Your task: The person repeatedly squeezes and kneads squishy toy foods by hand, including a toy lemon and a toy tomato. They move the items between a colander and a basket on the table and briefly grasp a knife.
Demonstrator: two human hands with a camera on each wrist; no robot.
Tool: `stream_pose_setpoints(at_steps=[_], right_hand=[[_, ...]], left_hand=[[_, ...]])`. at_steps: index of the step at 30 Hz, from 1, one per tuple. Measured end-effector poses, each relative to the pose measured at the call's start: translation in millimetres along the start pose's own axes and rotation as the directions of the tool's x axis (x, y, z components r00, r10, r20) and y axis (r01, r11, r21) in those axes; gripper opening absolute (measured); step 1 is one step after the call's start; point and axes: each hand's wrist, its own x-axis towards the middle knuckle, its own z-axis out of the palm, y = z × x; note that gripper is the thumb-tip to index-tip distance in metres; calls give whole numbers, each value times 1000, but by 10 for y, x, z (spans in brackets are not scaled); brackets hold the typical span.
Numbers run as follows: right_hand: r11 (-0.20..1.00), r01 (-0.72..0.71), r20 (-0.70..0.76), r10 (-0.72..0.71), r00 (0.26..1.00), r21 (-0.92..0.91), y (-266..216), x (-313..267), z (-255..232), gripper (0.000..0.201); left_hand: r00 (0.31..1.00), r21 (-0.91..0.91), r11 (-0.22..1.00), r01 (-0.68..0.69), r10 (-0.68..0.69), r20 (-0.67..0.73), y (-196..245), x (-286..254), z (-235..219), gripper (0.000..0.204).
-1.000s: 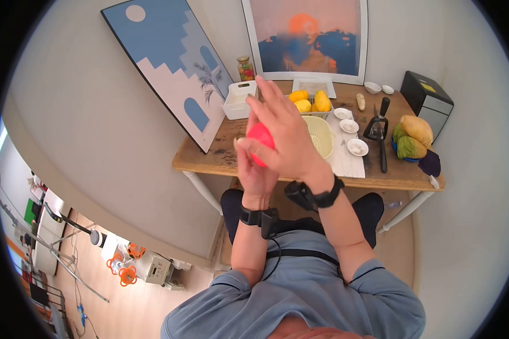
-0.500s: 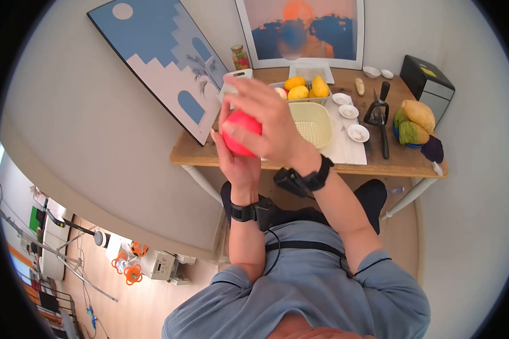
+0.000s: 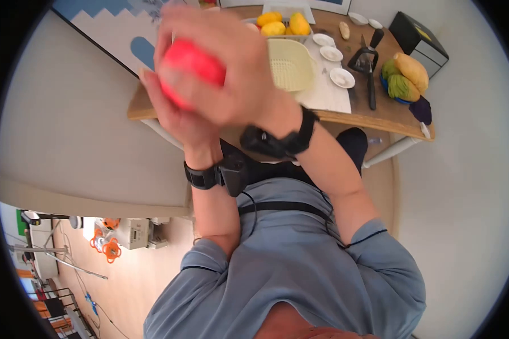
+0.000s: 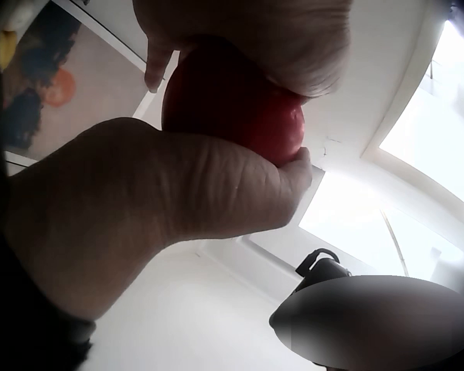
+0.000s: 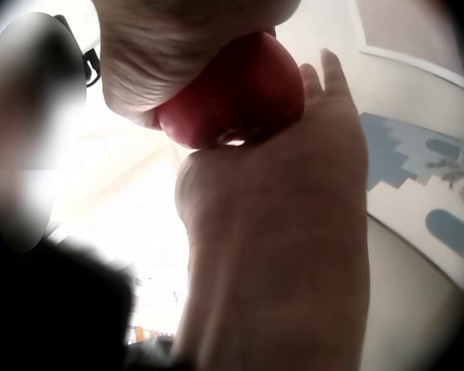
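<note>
A round, smooth, bright red ball-like thing (image 3: 197, 60) is held in the air between both hands, left of the pale yellow colander (image 3: 291, 59). My left hand (image 3: 175, 121) cups it from the lower left, a fingertip showing past its edge. Over the top and right side lies my right hand (image 3: 240, 65), its thumb crossing the front. In the left wrist view the red thing (image 4: 224, 100) is squeezed between the palm heels. Its shiny skin also shows in the right wrist view, where my right hand (image 5: 166, 50) is above it and my left hand (image 5: 278, 193) below.
On the wooden table (image 3: 373, 120) stand several small white dishes (image 3: 341, 78), a tray of yellow fruit (image 3: 298, 24) and a black-handled tool (image 3: 371, 93). A blue bowl piled with green and tan produce (image 3: 404, 82) sits at right, beside a black box (image 3: 421, 39).
Both hands have moved left with the red thing, which appears larger now. The table has shifted upward in the head view. The grip looks broadly the same.
</note>
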Motion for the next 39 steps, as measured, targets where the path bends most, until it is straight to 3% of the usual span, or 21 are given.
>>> stream_pose_setpoints(at_steps=[4,6,7,8,10,11,12,13,14,17,18,20,21,22,24,26,32,34,36,37,39], right_hand=[[999,37,-85,-35,996,25,261,83,-243,37],[996,92,-5,-92,996,-5,404,-69,-311,37],[998,70,30,-70,997,-8,333,-120,-329,37],[998,66,49,-66,997,0,380,-133,-292,37],[891,451,4,-452,892,-53,456,-95,-179,37],[936,340,102,-331,938,-91,397,-136,-279,36],[937,338,102,-329,939,-90,343,-123,-291,36],[982,186,52,-185,981,-20,308,-99,-296,37],[998,31,14,-31,999,57,310,-66,-305,38],[1000,29,-26,-29,999,10,514,40,-418,32],[998,27,-23,-29,999,-64,572,71,-458,29],[993,82,-26,-84,996,-81,709,110,-508,24],[998,34,-24,-35,999,-47,804,82,-538,22],[1000,-11,-24,11,1000,-15,912,49,-580,20],[1000,13,18,-13,1000,-8,1156,-31,-729,22],[993,3,129,12,992,-115,1267,-64,-851,28],[982,61,78,-48,996,-178,1357,-215,-878,37],[993,-34,3,35,999,-112,1332,-284,-847,41],[993,-115,-17,115,993,-32,1293,-395,-786,48],[958,-278,-38,281,959,74,1237,-431,-745,52],[789,-517,-80,570,818,332,1078,-450,-665,55]], left_hand=[[996,-8,1000,-13,13,-93,-90,58,277,55],[941,171,985,-10,67,-331,-58,169,585,57],[975,36,984,176,-169,-144,187,214,431,69],[973,28,985,170,-163,-161,148,232,489,69],[989,543,839,-10,90,-121,3,285,653,67],[988,544,839,-7,90,-126,19,342,558,67],[992,264,959,102,-77,-102,64,424,392,66],[973,-36,973,227,-228,-28,55,503,287,66],[973,-36,973,229,-230,-32,-69,547,231,66],[948,242,968,-71,-11,318,-579,622,12,54],[949,245,967,-74,-8,316,-666,623,-35,54],[954,109,963,247,-262,146,-840,646,-127,53],[952,262,922,285,-305,39,-956,696,-181,75],[953,267,923,279,-301,45,-987,735,-221,75],[864,220,859,463,-492,102,-967,770,-272,52],[834,358,815,456,-532,147,-890,825,-141,45],[944,326,909,259,-310,114,-1045,848,14,33],[954,321,918,233,-280,108,-1082,859,32,34],[984,435,899,41,-113,141,-1129,891,28,35],[983,439,898,39,-113,143,-1151,918,3,35],[880,595,708,-381,81,467,-1177,980,-80,39]])
